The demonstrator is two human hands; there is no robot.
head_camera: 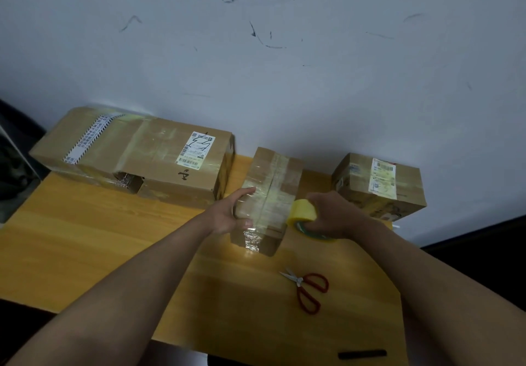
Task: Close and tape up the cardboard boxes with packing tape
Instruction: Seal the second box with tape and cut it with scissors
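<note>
A small cardboard box stands in the middle of the wooden table, its flaps down and clear tape across its top and near face. My left hand lies against the box's left side, fingers on the top edge and thumb on the taped front corner. My right hand grips a yellow roll of packing tape at the box's right side, and the tape runs from the roll onto the box. A large box sits at the back left and a third box at the back right, both taped and labelled.
Red-handled scissors lie on the table in front of the small box. A black marker rests near the table's front right edge. A scuffed white wall rises directly behind the boxes.
</note>
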